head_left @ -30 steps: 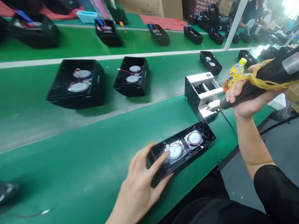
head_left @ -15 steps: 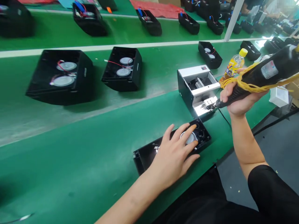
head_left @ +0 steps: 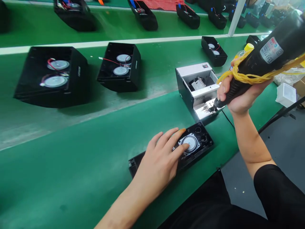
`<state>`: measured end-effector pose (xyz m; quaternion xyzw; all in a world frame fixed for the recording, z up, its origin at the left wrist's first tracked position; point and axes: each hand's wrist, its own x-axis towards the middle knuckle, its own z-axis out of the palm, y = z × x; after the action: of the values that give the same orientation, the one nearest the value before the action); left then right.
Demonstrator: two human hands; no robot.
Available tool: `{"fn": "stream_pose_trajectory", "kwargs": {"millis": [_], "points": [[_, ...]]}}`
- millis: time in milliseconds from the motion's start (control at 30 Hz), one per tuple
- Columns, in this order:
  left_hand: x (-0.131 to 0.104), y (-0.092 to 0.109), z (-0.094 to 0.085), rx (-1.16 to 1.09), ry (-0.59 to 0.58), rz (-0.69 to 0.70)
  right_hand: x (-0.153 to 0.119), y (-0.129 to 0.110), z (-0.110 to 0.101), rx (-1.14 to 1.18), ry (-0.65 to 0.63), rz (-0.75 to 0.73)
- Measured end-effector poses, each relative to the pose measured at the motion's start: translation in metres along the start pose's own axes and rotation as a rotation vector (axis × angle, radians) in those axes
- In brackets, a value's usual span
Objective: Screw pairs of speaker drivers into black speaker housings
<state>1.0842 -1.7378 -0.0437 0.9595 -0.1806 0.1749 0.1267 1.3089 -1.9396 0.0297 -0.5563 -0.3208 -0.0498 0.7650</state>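
Big green workbench (head_left: pixel 71 165) filling pretty much the whole view, white stripe running across the far part. Two chunky black speaker boxes on the belt further back — the larger one (head_left: pixel 51 76) off to the left, a second (head_left: pixel 120 67) just beside it, both open-topped with two round silvery drivers and red wires showing. More black housings lined up well beyond the stripe, too small to say much about.

Closer in, a grey-white screw feeder box (head_left: pixel 194 86) sitting near the front edge, cable trailing off it. Right hand (head_left: pixel 234 95) clenched around a black electric screwdriver (head_left: pixel 264 60) with yellow cord wrapped round its body; tip angled down onto the feeder's front tray. Yellow-capped bottle (head_left: pixel 247 47) mostly hidden behind the tool.

Right below the feeder, near the front edge of the bench: a flat black speaker panel (head_left: pixel 201 141), lying face-up and slanted. Left hand (head_left: pixel 158 162) spread flat over its left half, fingers loose and extended, not gripping — fingertips (head_left: pixel 181 131) touching the rim of the round driver (head_left: pixel 190 143). Other driver covered by the palm. Two small round holes at the panel's right end.
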Motion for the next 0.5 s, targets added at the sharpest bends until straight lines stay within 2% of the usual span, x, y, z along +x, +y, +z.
{"fn": "stream_pose_trajectory", "kwargs": {"millis": [100,233,333,400,500], "points": [[-0.003,0.001,0.001,0.016,-0.021,-0.014,-0.001,0.004,0.005,0.044,0.055,0.016],[-0.012,0.002,-0.004,0.02,-0.065,-0.043,-0.005,0.0,0.007,0.102,0.018,0.025],[-0.018,0.0,-0.008,-0.016,-0.104,-0.035,-0.007,-0.002,0.006,0.135,0.047,0.038],[-0.019,-0.002,-0.009,-0.032,-0.136,-0.019,-0.009,-0.002,0.007,0.086,0.063,0.006],[-0.016,-0.002,-0.008,-0.032,-0.142,-0.031,-0.013,-0.007,0.009,0.041,0.012,-0.068]]}}
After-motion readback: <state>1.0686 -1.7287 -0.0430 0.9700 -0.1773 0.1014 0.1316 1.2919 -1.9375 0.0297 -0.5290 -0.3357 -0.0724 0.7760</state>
